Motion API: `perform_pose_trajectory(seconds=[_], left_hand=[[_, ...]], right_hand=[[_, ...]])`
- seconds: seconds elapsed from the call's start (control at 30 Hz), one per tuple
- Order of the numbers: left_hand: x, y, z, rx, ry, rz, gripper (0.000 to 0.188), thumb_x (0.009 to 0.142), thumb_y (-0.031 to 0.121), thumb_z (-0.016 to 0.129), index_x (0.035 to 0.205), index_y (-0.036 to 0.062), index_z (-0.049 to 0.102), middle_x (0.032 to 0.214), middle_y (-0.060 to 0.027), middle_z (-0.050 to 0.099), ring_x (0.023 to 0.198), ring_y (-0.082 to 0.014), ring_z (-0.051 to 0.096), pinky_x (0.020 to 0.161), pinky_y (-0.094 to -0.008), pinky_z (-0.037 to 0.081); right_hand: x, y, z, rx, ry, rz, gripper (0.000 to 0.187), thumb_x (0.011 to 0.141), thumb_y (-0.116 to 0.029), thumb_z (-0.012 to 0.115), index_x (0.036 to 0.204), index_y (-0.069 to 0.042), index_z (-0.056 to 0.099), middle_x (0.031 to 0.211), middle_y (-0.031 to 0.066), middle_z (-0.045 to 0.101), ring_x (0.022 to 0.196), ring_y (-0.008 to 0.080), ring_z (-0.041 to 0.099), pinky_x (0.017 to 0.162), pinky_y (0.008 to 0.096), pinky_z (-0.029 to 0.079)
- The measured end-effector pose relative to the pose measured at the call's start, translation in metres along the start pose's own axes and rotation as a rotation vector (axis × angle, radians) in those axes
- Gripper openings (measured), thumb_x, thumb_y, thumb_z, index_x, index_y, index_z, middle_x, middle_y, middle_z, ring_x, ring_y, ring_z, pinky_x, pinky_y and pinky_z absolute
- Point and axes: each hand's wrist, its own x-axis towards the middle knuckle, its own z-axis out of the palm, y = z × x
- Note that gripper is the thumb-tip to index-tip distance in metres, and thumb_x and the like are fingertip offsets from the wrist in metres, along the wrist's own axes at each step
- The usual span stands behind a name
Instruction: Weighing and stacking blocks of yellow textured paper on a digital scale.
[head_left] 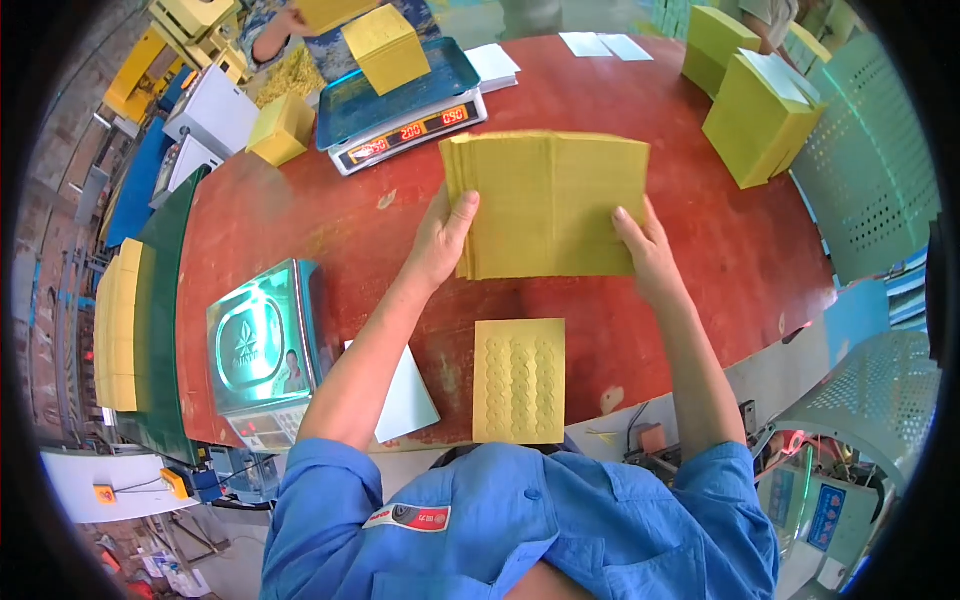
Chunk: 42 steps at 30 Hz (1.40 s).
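A thick stack of yellow paper sheets [560, 205] is held up over the red table between my two hands. My left hand [445, 235] grips its left edge, thumb on the near face and fingers hidden behind. On the right edge my right hand [645, 245] holds on the same way. The sheets at the left side fan slightly apart. Below the stack, near the table's front edge, lies a single yellow sheet [520, 380] with rows of embossed round marks. Left of it is a pale white sheet [408, 400], partly covered by my left forearm.
A steel-topped scale [262, 335] stands at left. Farther back, a scale with a blue tray [350, 105] bears a yellow paper block [385, 50]. Another block [280, 130] sits beside it. Tall yellow stacks [755, 120] stand at far right. Other people's arms show at the far side.
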Motion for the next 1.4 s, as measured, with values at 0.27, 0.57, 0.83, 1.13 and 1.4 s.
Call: perform_pose_trajectory(seconds=[0.27, 0.57, 0.83, 1.13, 1.4], left_hand=[[-0.032, -0.048, 0.001, -0.175, -0.052, 0.059, 0.081, 0.084, 0.024, 0.076, 0.145, 0.0041, 0.028, 0.142, -0.0109, 0.042, 0.129, -0.0202, 0.042, 0.106, -0.0375, 0.036], [-0.030, -0.057, 0.005, -0.215, -0.033, 0.018, 0.057, 0.080, 0.021, 0.080, 0.126, 0.0026, 0.051, 0.119, -0.0049, 0.060, 0.110, -0.0155, 0.055, 0.096, -0.0329, 0.044], [-0.029, -0.077, 0.004, -0.160, -0.012, -0.033, 0.049, 0.083, 0.018, 0.077, 0.123, 0.0031, 0.054, 0.114, -0.0035, 0.062, 0.107, -0.0146, 0.056, 0.094, -0.0319, 0.045], [-0.020, -0.059, 0.026, 0.060, -0.001, 0.016, 0.040, 0.084, 0.014, 0.071, 0.118, -0.0018, 0.057, 0.114, -0.0099, 0.063, 0.101, -0.0214, 0.061, 0.087, -0.0344, 0.048], [0.011, 0.124, 0.054, 0.476, -0.196, 0.321, 0.049, 0.090, 0.029, 0.061, 0.127, -0.0022, 0.055, 0.105, -0.0147, 0.056, 0.099, -0.0300, 0.054, 0.089, -0.0398, 0.043]], right_hand=[[-0.033, 0.041, -0.016, -0.218, 0.051, -0.195, 0.086, 0.081, -0.028, 0.075, 0.149, -0.006, 0.027, 0.141, 0.0117, 0.043, 0.132, 0.0229, 0.039, 0.109, 0.0396, 0.034], [-0.026, 0.041, -0.012, -0.180, 0.135, -0.173, 0.087, 0.079, -0.022, 0.076, 0.149, -0.006, 0.026, 0.138, 0.0125, 0.046, 0.129, 0.0228, 0.043, 0.108, 0.0391, 0.036], [-0.014, 0.054, -0.012, -0.149, 0.139, -0.118, 0.079, 0.077, -0.019, 0.079, 0.141, -0.004, 0.035, 0.131, 0.0104, 0.052, 0.123, 0.0208, 0.048, 0.104, 0.0377, 0.039], [-0.005, 0.065, -0.011, 0.146, 0.126, -0.108, 0.068, 0.080, -0.017, 0.077, 0.137, -0.004, 0.042, 0.129, 0.0079, 0.055, 0.120, 0.0193, 0.051, 0.102, 0.0365, 0.041], [-0.015, 0.040, -0.074, 0.663, 0.103, -0.050, 0.063, 0.094, -0.043, 0.055, 0.141, -0.005, 0.039, 0.134, 0.0098, 0.054, 0.122, 0.0224, 0.052, 0.104, 0.0395, 0.041]])
